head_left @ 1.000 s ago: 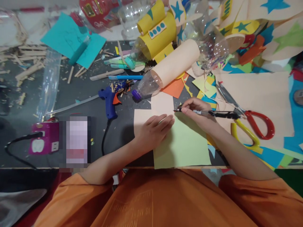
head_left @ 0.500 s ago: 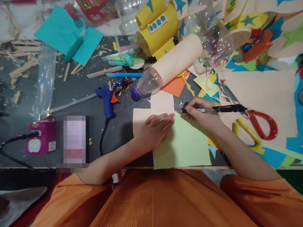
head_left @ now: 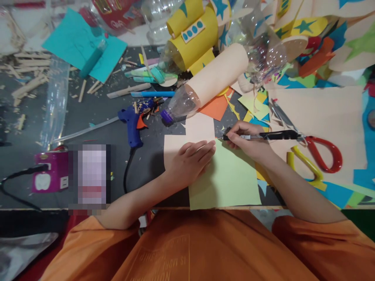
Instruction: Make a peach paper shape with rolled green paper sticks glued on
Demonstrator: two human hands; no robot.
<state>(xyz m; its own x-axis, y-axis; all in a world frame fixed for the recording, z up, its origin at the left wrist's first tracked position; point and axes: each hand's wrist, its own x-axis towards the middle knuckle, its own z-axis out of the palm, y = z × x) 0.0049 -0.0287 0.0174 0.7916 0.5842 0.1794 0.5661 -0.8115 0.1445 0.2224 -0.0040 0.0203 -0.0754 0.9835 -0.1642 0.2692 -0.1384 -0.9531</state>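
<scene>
My left hand lies flat, fingers stretched out, pressing a cut piece of pale peach paper onto a light green sheet. Pinched in my right hand is a black pen, its tip end close to the peach paper's right edge, by the top of the green sheet. Just beyond both hands, a clear plastic bottle with a purple cap lies on its side, wrapped in peach paper. Scissors with one red and one yellow handle rest right of my right hand, partly behind the pen.
A blue glue gun with an orange trigger lies left of the papers. Further left are a magenta power adapter and a blurred-out rectangular object. A yellow-wrapped bottle, teal sheet, wood scraps and coloured paper cover the far side.
The pen's tip end has shifted very slightly with my right hand at the peach paper's edge. My left hand stays in place; the whole view has moved a little.
</scene>
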